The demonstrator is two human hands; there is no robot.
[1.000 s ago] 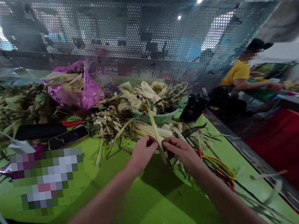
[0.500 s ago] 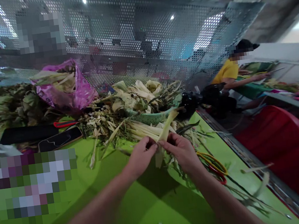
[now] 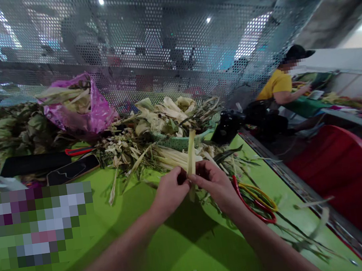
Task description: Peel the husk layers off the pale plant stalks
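Note:
A pale yellow-green strip of corn husk stands nearly upright between my two hands, above the green table. My left hand pinches it from the left, thumb against the fingers. On the other side my right hand grips the same strip with thumb and curled fingers. The strip's short lower end pokes out below the fingertips. Just beyond my hands lies a pile of loose pale husk strips. A green basket heaped with dry husks stands behind that pile.
Red-handled scissors and a yellow loop lie right of my right wrist. A pink bag of husks, a phone and a black case are at left. A co-worker in yellow sits beyond red chairs.
The husk strip has swung from leaning right to nearly upright and looks narrower. My hands stay almost in place. At right, the co-worker's arm has pulled back.

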